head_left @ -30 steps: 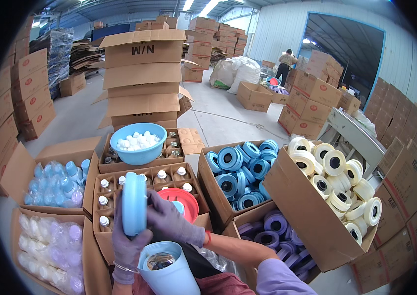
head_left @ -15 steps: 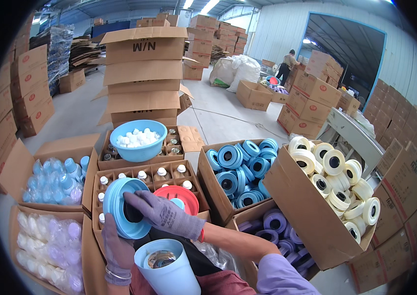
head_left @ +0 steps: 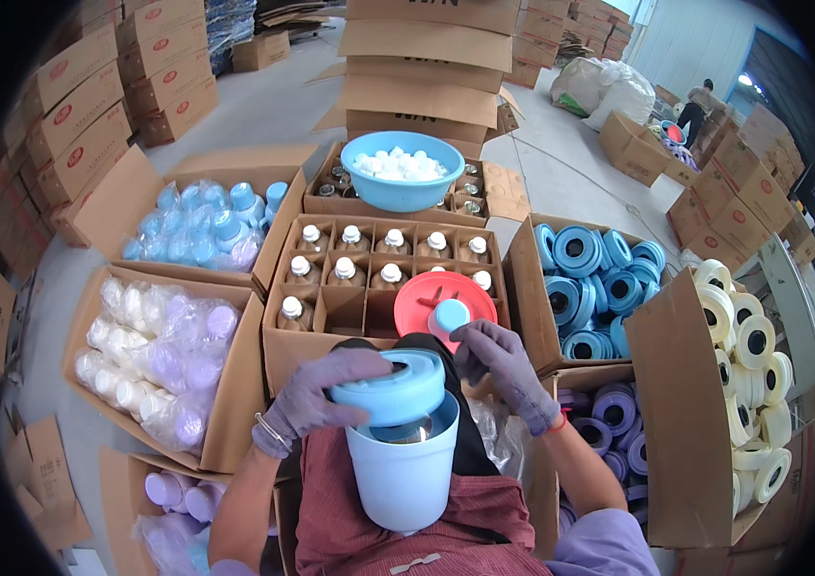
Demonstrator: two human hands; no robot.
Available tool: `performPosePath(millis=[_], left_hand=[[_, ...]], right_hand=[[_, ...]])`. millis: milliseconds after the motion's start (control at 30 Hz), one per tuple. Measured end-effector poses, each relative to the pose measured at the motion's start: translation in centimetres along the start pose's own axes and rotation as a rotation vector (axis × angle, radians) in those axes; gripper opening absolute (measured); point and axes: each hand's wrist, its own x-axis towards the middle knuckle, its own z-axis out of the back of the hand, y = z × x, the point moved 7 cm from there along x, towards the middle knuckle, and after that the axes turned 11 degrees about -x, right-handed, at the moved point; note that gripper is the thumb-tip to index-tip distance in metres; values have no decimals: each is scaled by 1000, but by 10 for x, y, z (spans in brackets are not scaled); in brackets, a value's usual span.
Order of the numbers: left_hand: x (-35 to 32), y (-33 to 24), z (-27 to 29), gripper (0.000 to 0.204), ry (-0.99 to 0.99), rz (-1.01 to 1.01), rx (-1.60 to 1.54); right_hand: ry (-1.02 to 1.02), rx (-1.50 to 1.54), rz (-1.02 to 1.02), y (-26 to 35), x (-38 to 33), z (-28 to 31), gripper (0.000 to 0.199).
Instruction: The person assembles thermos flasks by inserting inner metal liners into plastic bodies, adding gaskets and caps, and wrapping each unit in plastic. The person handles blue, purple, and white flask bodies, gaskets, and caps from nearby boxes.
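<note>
My left hand (head_left: 323,389), in a grey glove, is closed around a blue ringed lid (head_left: 393,396) with a dark centre opening. The lid sits tilted over the mouth of a light blue tub (head_left: 403,478), which stands between my legs; something shiny shows inside it. My gloved right hand (head_left: 503,363) has its fingers bent at the edge of a small light blue cap (head_left: 450,317) and appears to pinch it. Behind that cap is a round red dish (head_left: 417,293) holding a few small dark red pieces. It rests over the front right of a divided carton (head_left: 282,322) of white-capped bottles.
A blue basin (head_left: 398,197) of white caps sits on another carton at the back. Cartons at left hold bagged blue, white and purple cups (head_left: 153,370). To the right are boxes of blue ring lids (head_left: 575,254), purple rings (head_left: 612,408) and cream rings (head_left: 755,336). A person (head_left: 697,110) stands far off.
My right hand has left the ringed lid and moved to the light blue cap. The lid has turned from upright to nearly flat over the tub. The view has shifted downward and left.
</note>
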Motion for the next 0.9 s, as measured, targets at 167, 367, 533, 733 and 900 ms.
performPosePath(millis=[167,367,533,733,900], left_hand=[[13,-16,-20,76,253,-149,195],[-7,-9,-36,73,220,-107,212],[-24,-36,-55,66,-6,-62,608],[-16,-68,-88,49,-215,-8,978],[-20,-14,-8,25,-188,97,26]], right_hand=[[102,-193,467,13,-24,-40,41],[-20,-320,549,2,-37,-55,28],[315,-57,580,-10,-2,-74,25],[800,757,234,-31,22,-106,41],[251,-281,630,28,0,-63,30]])
